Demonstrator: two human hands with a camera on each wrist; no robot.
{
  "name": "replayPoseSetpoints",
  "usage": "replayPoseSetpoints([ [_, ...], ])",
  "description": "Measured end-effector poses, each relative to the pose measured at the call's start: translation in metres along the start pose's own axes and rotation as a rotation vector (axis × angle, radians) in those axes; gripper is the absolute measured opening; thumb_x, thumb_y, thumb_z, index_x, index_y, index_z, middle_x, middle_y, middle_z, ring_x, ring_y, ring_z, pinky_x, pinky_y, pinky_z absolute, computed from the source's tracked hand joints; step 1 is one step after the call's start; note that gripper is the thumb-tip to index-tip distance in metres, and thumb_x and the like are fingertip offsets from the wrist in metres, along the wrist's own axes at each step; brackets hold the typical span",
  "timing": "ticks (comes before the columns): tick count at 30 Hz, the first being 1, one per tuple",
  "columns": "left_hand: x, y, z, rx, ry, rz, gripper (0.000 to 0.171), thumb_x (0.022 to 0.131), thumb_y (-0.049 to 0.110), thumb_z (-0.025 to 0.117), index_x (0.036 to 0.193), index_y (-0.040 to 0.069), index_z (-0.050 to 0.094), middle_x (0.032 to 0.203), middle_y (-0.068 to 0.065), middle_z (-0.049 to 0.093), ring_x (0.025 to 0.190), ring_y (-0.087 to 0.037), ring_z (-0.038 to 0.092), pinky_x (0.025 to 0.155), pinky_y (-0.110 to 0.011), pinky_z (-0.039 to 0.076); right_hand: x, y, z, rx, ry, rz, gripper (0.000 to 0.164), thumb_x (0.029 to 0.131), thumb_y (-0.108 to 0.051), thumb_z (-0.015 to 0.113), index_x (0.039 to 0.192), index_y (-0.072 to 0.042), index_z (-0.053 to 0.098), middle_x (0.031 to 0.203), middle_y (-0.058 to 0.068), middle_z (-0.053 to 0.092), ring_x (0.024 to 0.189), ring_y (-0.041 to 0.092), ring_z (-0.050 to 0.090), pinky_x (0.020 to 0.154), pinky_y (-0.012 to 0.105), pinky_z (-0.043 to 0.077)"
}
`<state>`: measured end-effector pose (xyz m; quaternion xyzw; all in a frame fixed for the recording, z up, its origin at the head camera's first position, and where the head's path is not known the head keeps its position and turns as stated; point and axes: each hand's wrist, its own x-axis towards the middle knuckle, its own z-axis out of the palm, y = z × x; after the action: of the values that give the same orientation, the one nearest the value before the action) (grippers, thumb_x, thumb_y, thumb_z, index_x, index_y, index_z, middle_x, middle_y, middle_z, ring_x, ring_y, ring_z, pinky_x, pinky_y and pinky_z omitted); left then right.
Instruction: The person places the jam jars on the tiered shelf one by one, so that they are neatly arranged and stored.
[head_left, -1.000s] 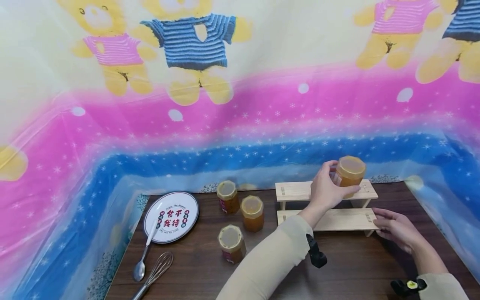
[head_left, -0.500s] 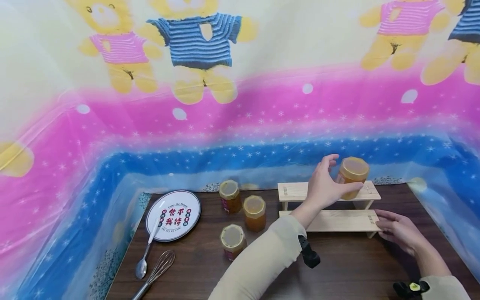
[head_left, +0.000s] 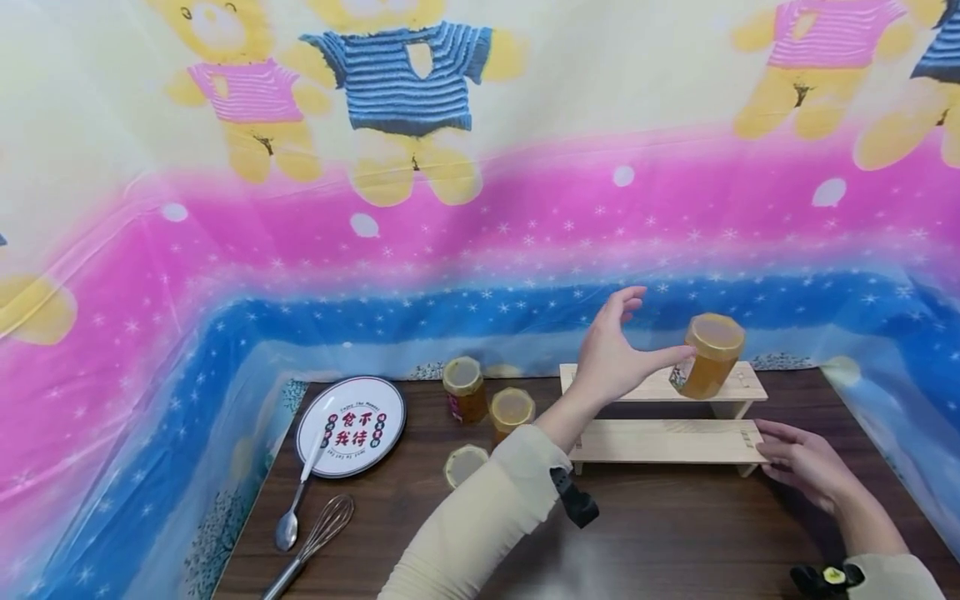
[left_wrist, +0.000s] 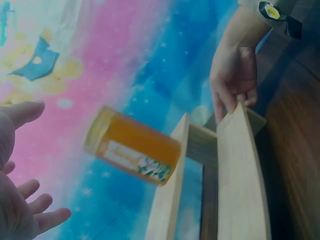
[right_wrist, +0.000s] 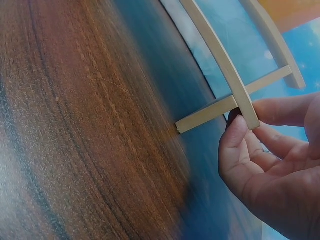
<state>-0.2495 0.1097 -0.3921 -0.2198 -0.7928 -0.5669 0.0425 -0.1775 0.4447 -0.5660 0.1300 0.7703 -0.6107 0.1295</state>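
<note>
A honey-coloured glass jar point(head_left: 708, 358) with a gold lid stands on the upper board of a two-step wooden rack point(head_left: 667, 442), near its right end. My left hand point(head_left: 611, 358) is just left of the jar, fingers and thumb spread; the left wrist view shows this hand point(left_wrist: 20, 210) apart from the jar point(left_wrist: 137, 150), whose label is visible. At the rack's right end, my right hand point(head_left: 806, 462) holds the lower board. The right wrist view has the thumb and fingers of that hand point(right_wrist: 275, 165) pinching the board's end point(right_wrist: 245, 107).
Several similar jars, including one gold-lidded jar point(head_left: 463, 387) at the back, stand left of the rack; the left sleeve partly covers two. Further left are a white plate point(head_left: 351, 458), a spoon point(head_left: 288, 525) and a whisk point(head_left: 322, 533). A printed cloth point(head_left: 525, 217) hangs behind the table.
My left hand has let go of the jar and drawn back to the left, its fingers spreading. The jar stays on the upper board. My right hand keeps its hold on the rack.
</note>
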Motion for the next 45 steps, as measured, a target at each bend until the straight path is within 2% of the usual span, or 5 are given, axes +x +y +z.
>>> replayPoseSetpoints([
  [6,-0.008,-0.003,-0.035,0.006,-0.003,0.003,0.089,0.078,0.048,0.091,0.152,0.037,0.044,0.145,0.013,0.053,0.136,-0.017,0.051,0.099,-0.044,0.052,0.001,0.0,0.001,-0.017,0.0,-0.003,0.078,0.106,-0.02,0.061,0.16,0.011,0.013,0.14,0.027,0.051,0.097,0.005,0.065,0.085,0.036,0.06],
  [12,-0.014,-0.008,-0.068,0.029,0.02,0.011,0.088,0.08,0.047,0.09,0.153,0.034,0.044,0.147,0.01,0.052,0.136,-0.021,0.05,0.101,-0.048,0.05,0.002,-0.001,-0.001,-0.003,0.001,-0.002,0.078,0.106,-0.019,0.061,0.16,0.011,0.013,0.134,0.019,0.055,0.097,0.006,0.065,0.085,0.036,0.06],
  [24,-0.025,-0.023,-0.12,0.009,0.088,0.003,0.086,0.08,0.048,0.09,0.151,0.034,0.044,0.145,0.011,0.051,0.131,-0.015,0.05,0.104,-0.044,0.049,0.002,-0.001,0.0,-0.003,-0.001,0.007,0.078,0.106,-0.017,0.061,0.16,0.011,0.012,0.138,0.024,0.051,0.097,0.006,0.065,0.085,0.036,0.06],
  [34,-0.038,-0.043,-0.156,0.029,0.164,-0.009,0.084,0.08,0.045,0.09,0.15,0.033,0.045,0.144,0.01,0.053,0.136,-0.013,0.048,0.105,-0.048,0.047,0.001,-0.001,-0.001,0.01,-0.008,0.008,0.078,0.106,-0.015,0.06,0.16,0.011,0.011,0.134,0.018,0.055,0.096,0.005,0.065,0.085,0.036,0.06],
  [45,-0.055,-0.075,-0.181,0.033,0.222,-0.06,0.086,0.08,0.042,0.091,0.151,0.028,0.045,0.151,0.005,0.049,0.142,-0.019,0.041,0.112,-0.053,0.039,0.001,0.002,-0.001,0.02,-0.018,0.001,0.08,0.105,-0.016,0.062,0.16,0.012,0.011,0.129,0.011,0.057,0.096,0.005,0.065,0.086,0.036,0.06],
])
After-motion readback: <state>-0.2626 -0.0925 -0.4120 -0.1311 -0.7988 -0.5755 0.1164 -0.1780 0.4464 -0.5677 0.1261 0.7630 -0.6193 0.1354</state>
